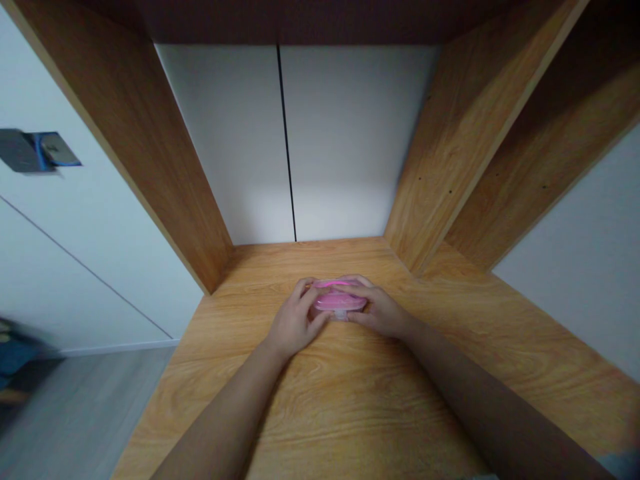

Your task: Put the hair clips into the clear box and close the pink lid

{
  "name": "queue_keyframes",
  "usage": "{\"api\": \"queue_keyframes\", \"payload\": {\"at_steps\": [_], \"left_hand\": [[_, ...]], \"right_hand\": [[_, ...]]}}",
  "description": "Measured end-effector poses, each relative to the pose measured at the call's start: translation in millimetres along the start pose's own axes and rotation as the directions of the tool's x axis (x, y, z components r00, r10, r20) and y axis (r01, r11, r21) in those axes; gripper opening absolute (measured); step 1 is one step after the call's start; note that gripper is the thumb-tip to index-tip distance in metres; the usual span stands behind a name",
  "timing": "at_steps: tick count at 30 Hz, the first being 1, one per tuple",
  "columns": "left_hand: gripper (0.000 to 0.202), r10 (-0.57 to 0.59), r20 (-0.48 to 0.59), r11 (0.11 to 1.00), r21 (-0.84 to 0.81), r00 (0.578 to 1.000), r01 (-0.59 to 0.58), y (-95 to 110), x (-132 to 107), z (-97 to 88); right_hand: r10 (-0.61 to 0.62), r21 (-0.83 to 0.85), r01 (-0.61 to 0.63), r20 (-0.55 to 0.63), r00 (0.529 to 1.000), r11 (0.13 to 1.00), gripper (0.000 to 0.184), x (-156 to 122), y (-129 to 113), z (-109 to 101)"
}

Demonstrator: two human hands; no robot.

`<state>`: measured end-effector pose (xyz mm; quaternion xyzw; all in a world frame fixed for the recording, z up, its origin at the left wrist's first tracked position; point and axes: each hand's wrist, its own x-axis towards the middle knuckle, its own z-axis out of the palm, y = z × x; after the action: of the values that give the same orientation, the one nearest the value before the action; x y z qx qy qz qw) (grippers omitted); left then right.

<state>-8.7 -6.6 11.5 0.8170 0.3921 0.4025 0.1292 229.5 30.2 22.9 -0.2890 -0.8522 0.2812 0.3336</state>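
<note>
Both the left hand (pixel 296 319) and right hand (pixel 380 309) gripped a pink plastic case (pixel 340 302) at its ends. Its long axis ran sideways.

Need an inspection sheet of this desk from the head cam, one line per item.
surface: wood-grain desktop, warm oak tone, lit evenly.
job's things: pink plastic oval container, translucent, near the back of the desktop, held between both hands.
clutter: blurred blue item off the desk at lower left, too blurred to identify.
grippers: left hand and right hand, bare, fingers closed around the container from either side.
cables: nothing seen.
surroundings: wooden side panel on the left, white back panel with a black vertical seam, grey floor at lower left.
</note>
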Motion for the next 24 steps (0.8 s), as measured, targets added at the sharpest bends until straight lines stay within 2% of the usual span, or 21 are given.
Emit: {"api": "queue_keyframes", "payload": {"at_steps": [6,9,13,16,24], "left_hand": [[0.04,-0.006,-0.018,1.0,-0.013,1.0,0.006,2,0,1.7],[0.048,0.014,-0.032,0.998,-0.056,0.999,-0.016,7,2,2.2],[0.061,0.038,-0.002,0.993,-0.11,0.999,-0.038,10,3,2.8],[0.055,0.012,-0.002,0.993,-0.116,1.0,-0.012,8,3,3.9],[0.047,0.006,-0.018,0.994,-0.113,1.0,-0.008,4,2,6.5]], "right_hand": [[-0.02,-0.011,0.02,-0.006,1.0,1.0,0.058,0,3,1],[-0.026,-0.011,0.025,-0.019,0.999,1.0,0.059,1,2,3],[-0.038,0.0,0.038,-0.025,0.999,0.999,0.071,1,-1,2],[-0.043,0.019,0.043,-0.019,0.999,0.999,0.075,0,-2,1],[-0.001,0.01,0.001,-0.035,0.999,1.0,0.069,0,4,3]]}}
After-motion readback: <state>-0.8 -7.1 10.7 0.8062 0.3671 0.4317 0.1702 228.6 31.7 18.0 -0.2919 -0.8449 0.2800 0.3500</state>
